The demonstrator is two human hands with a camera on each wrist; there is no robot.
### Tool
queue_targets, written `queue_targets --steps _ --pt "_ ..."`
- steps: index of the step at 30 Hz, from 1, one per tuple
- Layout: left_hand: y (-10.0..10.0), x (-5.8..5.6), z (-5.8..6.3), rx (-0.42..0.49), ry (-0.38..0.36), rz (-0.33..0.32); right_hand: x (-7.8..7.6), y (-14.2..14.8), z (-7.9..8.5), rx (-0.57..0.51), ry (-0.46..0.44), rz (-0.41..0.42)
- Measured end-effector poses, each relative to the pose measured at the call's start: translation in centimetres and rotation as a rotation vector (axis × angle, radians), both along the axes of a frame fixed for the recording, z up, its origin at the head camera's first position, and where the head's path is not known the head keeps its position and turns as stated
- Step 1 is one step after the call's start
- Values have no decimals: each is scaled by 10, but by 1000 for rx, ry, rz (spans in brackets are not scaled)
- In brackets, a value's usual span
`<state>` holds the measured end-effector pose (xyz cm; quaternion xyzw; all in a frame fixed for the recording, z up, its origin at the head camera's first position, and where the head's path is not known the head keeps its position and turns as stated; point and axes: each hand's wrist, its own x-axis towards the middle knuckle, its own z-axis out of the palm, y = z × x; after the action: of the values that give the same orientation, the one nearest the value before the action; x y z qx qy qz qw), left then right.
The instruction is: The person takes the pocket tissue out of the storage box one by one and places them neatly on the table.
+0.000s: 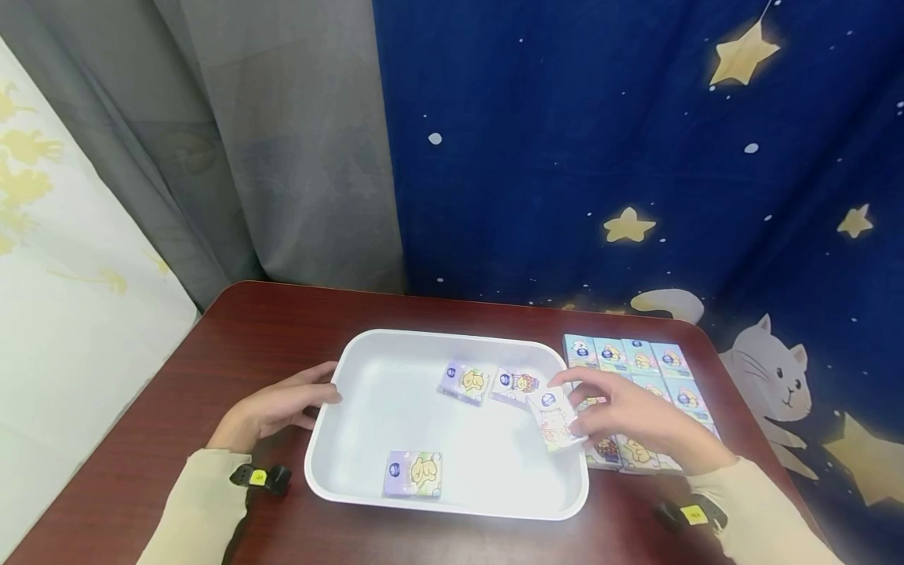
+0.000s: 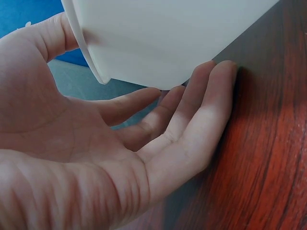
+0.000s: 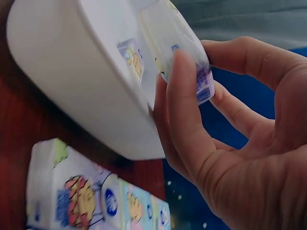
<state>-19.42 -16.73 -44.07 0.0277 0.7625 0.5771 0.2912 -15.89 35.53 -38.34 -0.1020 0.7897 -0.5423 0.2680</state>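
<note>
My right hand (image 1: 628,408) pinches a small tissue pack (image 1: 551,414) with a pale printed wrapper, tilted over the right end of a white plastic tray (image 1: 452,508). In the right wrist view, the pack (image 3: 168,40) sits between thumb and fingers beside the rim. At the tray's left end, my left hand (image 1: 286,404) holds the edge, one digit over the rim and the others low along the outer wall (image 2: 144,48). Inside lie a purple dog-print pack (image 1: 466,381), another purple pack (image 1: 514,383) partly behind the held one, and a third pack (image 1: 422,474) near the front wall.
Right of the tray, rows of tissue packs (image 1: 685,395) lie side by side, partly hidden by my right hand. Everything rests on a dark red wooden table (image 1: 282,337). Behind its far edge hang a grey curtain (image 1: 304,157) and a blue starry curtain (image 1: 530,173).
</note>
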Motion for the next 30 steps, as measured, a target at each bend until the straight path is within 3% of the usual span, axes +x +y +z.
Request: queue_targets --steps 16,22,30 --pt "0 0 0 -11 -4 2 36 59 -22 -111 -54 -34" --pt "0 -1 0 -14 1 1 48 79 -33 -187 -77 -11" --pt "0 1 1 -15 4 -8 64 88 -47 -233 -119 8"
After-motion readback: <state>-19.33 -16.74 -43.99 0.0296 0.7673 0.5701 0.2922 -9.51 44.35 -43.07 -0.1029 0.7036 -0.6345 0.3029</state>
